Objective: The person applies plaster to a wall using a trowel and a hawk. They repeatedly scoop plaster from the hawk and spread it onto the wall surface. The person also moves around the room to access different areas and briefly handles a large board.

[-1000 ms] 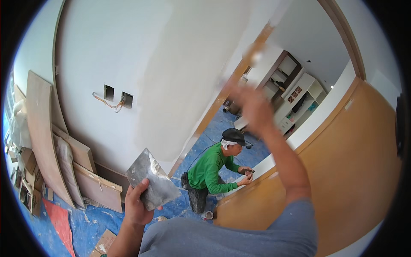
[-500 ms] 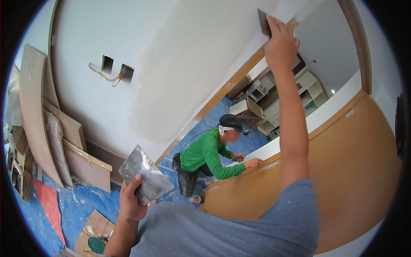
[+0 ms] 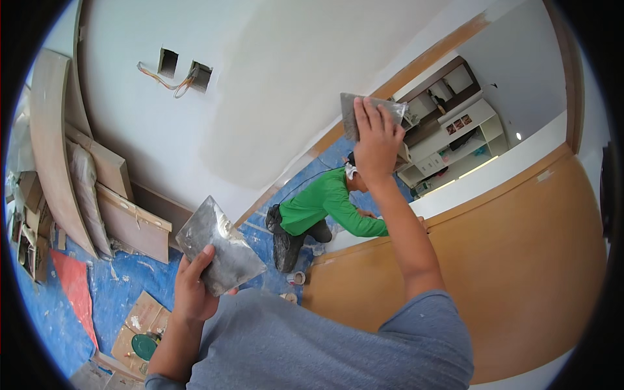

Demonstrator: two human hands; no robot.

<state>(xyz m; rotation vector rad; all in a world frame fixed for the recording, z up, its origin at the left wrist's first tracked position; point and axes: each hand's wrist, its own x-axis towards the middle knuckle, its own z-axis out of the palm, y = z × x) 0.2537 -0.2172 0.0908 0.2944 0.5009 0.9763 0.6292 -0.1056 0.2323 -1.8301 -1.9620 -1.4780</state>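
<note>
Your two hands, held apart, each closed on a flat blade.
Your left hand [image 3: 194, 289] grips the square metal plate [image 3: 231, 253] at its lower-left edge, thumb on the face, above the blue floor sheet [image 3: 143, 283]; a pale patch [image 3: 225, 225], paste or glare, lies along its upper-right edge. Your right hand [image 3: 378, 146] lays its fingers over the grey scraper [image 3: 351, 118], raised before the wooden strip [image 3: 448, 47] at the wall's [image 3: 143, 123] right edge; its thumb grip is hidden. Both blades are probably light, stiff and slick if wet; hold them by an edge, clear of sharp corners.
</note>
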